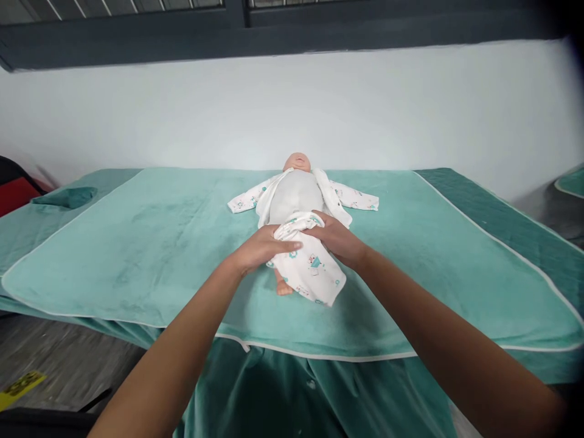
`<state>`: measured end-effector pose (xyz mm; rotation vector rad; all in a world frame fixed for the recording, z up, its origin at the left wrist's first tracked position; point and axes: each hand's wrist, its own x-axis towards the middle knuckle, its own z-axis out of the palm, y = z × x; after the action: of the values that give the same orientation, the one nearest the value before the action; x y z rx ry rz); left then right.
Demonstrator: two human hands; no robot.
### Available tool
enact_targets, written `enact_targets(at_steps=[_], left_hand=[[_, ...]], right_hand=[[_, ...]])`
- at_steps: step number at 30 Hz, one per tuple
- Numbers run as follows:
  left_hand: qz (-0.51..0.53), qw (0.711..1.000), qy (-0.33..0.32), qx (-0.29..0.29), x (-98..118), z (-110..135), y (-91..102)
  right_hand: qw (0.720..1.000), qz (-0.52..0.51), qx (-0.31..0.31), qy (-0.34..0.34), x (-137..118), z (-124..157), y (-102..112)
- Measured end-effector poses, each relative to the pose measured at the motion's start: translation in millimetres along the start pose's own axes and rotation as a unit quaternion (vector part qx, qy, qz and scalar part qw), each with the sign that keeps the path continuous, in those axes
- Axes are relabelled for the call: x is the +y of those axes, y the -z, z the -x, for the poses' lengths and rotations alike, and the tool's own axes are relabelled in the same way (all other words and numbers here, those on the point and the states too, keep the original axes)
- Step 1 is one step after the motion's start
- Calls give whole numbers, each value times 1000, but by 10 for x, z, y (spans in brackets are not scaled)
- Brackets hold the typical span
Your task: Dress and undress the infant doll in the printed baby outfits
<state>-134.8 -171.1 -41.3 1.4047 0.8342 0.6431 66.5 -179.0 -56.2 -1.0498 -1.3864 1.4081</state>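
A baby doll (296, 193) lies on its back on the green bed cover, head toward the wall. Its arms are in a white printed jacket (358, 197) that hangs open at the front. Over the doll's lower body, my left hand (262, 248) and my right hand (340, 239) grip white printed baby pants (314, 267) by the bunched waistband, one at each side. The loose fabric drapes down toward me. One bare foot (283, 286) of the doll shows beside the cloth; the other is hidden.
The green velvety bed cover (137, 243) has white piping and hangs over the near edge. A white wall (292, 109) rises behind it, below a dark window frame (292, 36). A black and red object (18, 188) stands at the left, and a yellow floor marking (22, 386) lies below.
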Motion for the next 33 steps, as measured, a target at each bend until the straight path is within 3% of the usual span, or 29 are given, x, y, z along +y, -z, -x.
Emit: enact_targets(at_steps=[2,5,10,16,21,26,30,33], left_hand=[[61,997,-19,46,-46,-23,7],[125,986,-49,97,-102,-55,-12],[113,986,-21,121,-78,-54,-54],[115,982,-42,143,-103,-76,-118],[84,987,-45,133,-67,-66,-205],[82,974,-47,205,-42,51,-313],[77,958,-45,274,-95,295,-480],[113,945,-16,305,-108,508,-652]], right_hand=[[999,35,-4,13,-33,17,-21],[997,37,-67,9,-112,44,-15],[987,29,-155,-25,-200,65,47],[994,-33,-84,-57,-111,8,32],[993,-74,-81,-33,-84,-5,24],[997,67,-45,16,-122,22,-37],[971,225,-37,74,-97,17,-91],[948,305,-44,81,-83,28,-120]])
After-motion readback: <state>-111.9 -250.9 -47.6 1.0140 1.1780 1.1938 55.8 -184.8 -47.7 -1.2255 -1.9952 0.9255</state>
